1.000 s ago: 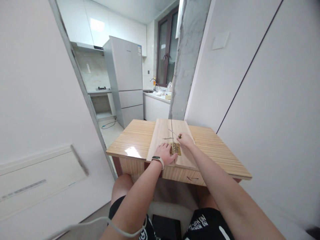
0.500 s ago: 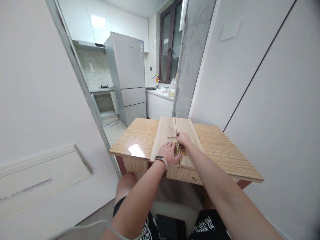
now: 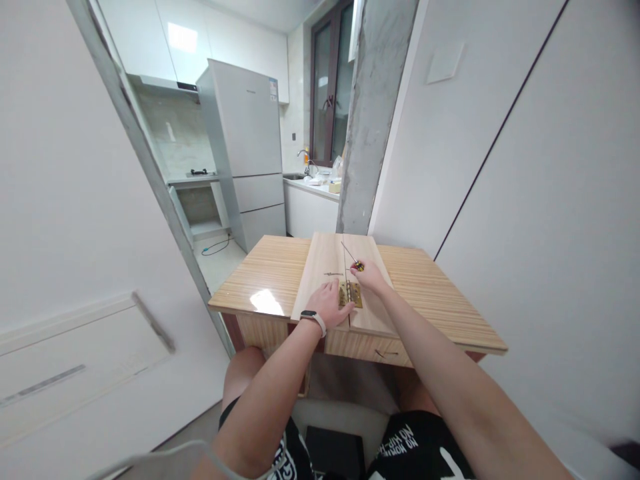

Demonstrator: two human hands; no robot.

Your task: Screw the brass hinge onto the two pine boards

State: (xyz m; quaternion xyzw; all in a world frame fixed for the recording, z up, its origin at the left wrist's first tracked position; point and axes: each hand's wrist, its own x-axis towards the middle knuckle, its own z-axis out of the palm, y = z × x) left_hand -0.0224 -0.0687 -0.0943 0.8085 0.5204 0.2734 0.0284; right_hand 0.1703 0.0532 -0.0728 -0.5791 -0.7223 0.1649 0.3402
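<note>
Two pale wooden boards (image 3: pixel 313 280) lie side by side with a narrow seam between them. A brass hinge (image 3: pixel 355 294) sits flat across that seam. My left hand (image 3: pixel 327 305) rests on the left board, fingers stretched out and thumb apart, touching the hinge's left side. Just beyond the hinge, my right hand (image 3: pixel 370 277) is closed around the dark, yellow-marked handle of a screwdriver (image 3: pixel 360 265). Its metal shaft points away to the upper left, clear of the hinge. A small row of screws (image 3: pixel 333 274) lies on the left board, beyond my left fingertips.
The boards lie on a glossy wood-grain table (image 3: pixel 440 293), with a drawer (image 3: pixel 367 348) below its front edge. White walls stand close on both sides. Through the opening are a grey fridge (image 3: pixel 255 127) and a kitchen counter (image 3: pixel 313 207) with a sink.
My right hand has drawn back from the hinge with the screwdriver, uncovering more of the hinge. My left hand stays at the hinge. The whole view has shifted slightly.
</note>
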